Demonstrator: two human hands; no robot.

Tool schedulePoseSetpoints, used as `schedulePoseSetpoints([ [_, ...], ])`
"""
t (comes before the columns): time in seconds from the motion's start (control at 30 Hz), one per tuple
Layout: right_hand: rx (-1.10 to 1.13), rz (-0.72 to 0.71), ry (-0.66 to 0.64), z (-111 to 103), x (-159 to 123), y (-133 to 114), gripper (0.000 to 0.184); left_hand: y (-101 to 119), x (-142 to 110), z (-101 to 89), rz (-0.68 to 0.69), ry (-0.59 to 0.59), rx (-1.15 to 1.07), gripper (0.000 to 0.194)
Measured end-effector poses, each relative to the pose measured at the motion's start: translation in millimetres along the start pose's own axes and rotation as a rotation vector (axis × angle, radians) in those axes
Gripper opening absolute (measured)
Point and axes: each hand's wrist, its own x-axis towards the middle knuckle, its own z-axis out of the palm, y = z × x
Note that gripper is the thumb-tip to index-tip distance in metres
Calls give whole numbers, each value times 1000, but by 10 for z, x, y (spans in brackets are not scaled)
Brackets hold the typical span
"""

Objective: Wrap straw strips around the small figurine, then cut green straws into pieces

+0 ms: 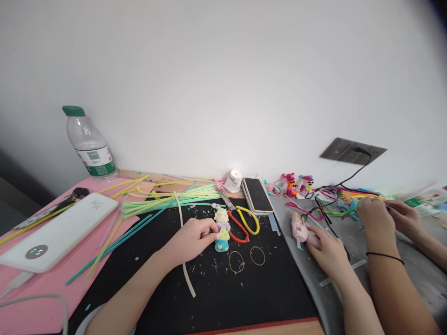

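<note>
My left hand [194, 236] pinches a small figure [221, 230] made of fuzzy pipe cleaners, in yellow, lilac and teal, just over the black mat [209, 298]. On the grey surface to the right, my right hand [330, 253] is wrapped round the handle of a pale pink glue gun [301, 232]. Scissors [253, 219] with red and yellow handles lie just behind the figure. Nearer to me rest two thin gold rings [257, 256]. One cream pipe cleaner [188, 279] runs under my left wrist.
Pipe cleaners [167, 202] lie in a bundle at the back. Further left are a white power bank [70, 223] and a water bottle [92, 149]. A phone [258, 195] leans near a white cup [233, 180]. At right, a co-worker's hands [379, 218] work near black cords.
</note>
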Motion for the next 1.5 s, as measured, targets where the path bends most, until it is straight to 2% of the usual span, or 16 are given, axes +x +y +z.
schedulePoseSetpoints([
  [0.17, -49, -22, -6, -109, -48, -92, 40, -2, 0, 4, -8, -31, -16, 21],
  [0.3, 46, -37, 137, -346, -20, -285, 37, -9, -2, 6, -12, -39, -1, 22],
  [0.37, 163, -72, 191, -465, 18, -441, 33, -10, 0, 6, -8, -45, 0, 22],
  [0.47, 313, -112, 205, -593, 74, -734, 29, -11, 4, 9, -3, -55, 3, 21],
  [0.7, 617, -147, 79, -754, 132, -1467, 23, -9, 2, 5, -2, -48, -19, 23],
  [0.8, 693, -172, 72, -802, 180, -1708, 20, 2, -1, -39, -6, 20, -72, 22],
  [1.0, 816, -148, 163, -685, 234, -2003, 19, -57, 21, -153, -79, 409, -45, 20],
  [1.07, 843, -166, 141, -596, 196, -2053, 19, -105, 40, -166, -120, 472, 4, 19],
  [1.17, 850, -203, 105, -474, 131, -2077, 19, -178, 69, -155, -160, 430, 90, 17],
  [1.33, 908, -164, 61, -374, 119, -2043, 19, -256, 91, -116, -205, 306, 223, 15],
  [1.5, 1084, -93, -1, -334, 147, -2006, 20, -240, 86, -117, -189, 286, 219, 17],
])
